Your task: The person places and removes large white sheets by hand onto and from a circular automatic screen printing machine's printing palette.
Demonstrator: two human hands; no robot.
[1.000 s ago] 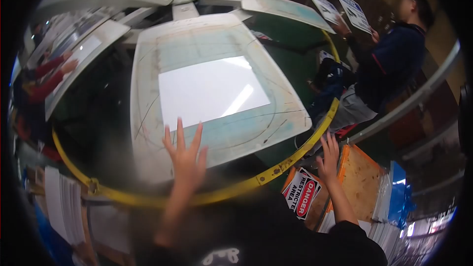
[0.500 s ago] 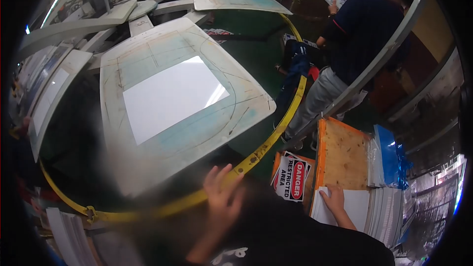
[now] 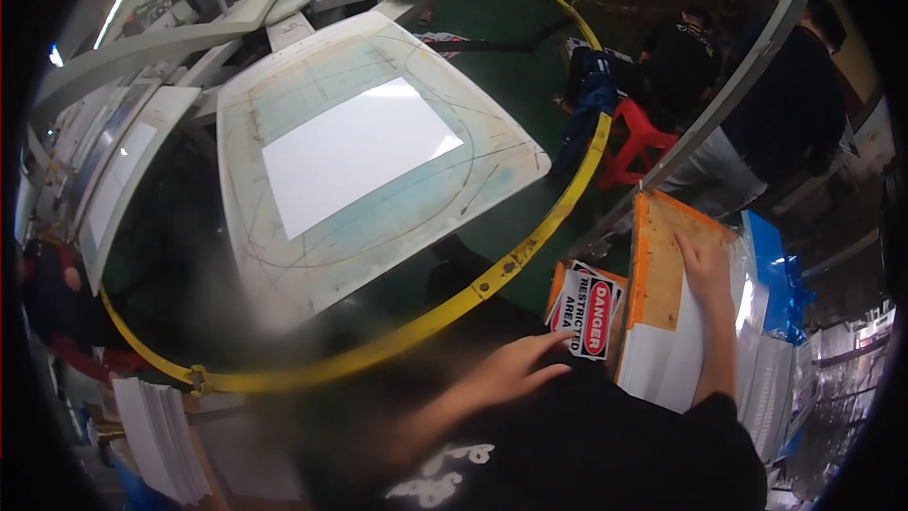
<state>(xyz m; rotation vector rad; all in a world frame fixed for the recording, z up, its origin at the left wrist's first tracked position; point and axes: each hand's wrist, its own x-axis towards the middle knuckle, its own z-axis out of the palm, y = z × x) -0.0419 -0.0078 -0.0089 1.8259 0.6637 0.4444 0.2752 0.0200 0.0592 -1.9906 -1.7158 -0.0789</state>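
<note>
My left hand [image 3: 530,367] reaches across my front, thumb and forefinger apart, fingertips right at the stack of printed signs [image 3: 584,312] reading "DANGER RESTRICTED AREA". Farther right, my right hand [image 3: 707,270] has its fingers stretched out over a bare wooden board with an orange edge [image 3: 660,260]. Blank white sheets [image 3: 654,369] cover the board's lower part, beside my right forearm. Ahead, a pale stained platen [image 3: 241,170] carries one blank white sheet [image 3: 364,156] with a glossy corner.
A yellow rail [image 3: 454,322] curves between me and the platens. Another platen [image 3: 123,189] at left also bears a white sheet. A slanted metal post [image 3: 733,85], a red stool [image 3: 634,147] and other people stand at right. White sheets [image 3: 161,435] are stacked lower left.
My left hand has moved right, from the yellow rail to the signs. My right hand has moved up from the white sheets over the board. The view has shifted, and a red stool shows.
</note>
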